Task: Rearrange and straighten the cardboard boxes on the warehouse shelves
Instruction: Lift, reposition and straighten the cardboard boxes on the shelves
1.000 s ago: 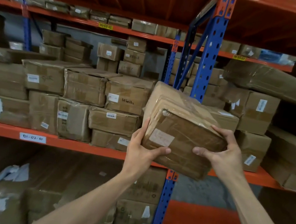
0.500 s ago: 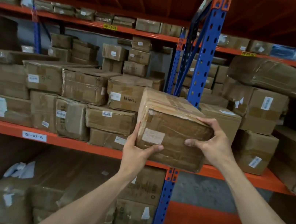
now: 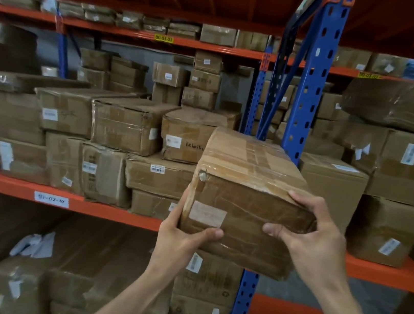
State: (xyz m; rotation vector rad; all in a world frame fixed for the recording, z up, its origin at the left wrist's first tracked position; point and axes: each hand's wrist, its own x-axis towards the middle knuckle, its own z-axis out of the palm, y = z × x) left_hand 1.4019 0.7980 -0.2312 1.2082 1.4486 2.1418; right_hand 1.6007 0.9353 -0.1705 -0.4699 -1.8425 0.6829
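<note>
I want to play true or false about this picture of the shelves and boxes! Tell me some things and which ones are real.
1. Both hands hold the tape-wrapped brown cardboard box. True: the left hand grips its lower left corner and the right hand grips its right end.
2. The held box rests flat on the orange shelf beam. False: it is up in the air in front of the shelf, tilted.
3. The upright metal post behind the box is blue. True.
4. The held box has no label. False: a pale rectangular label sits on its near face.
5. The white shelf tag sits on the orange beam. True.
</note>
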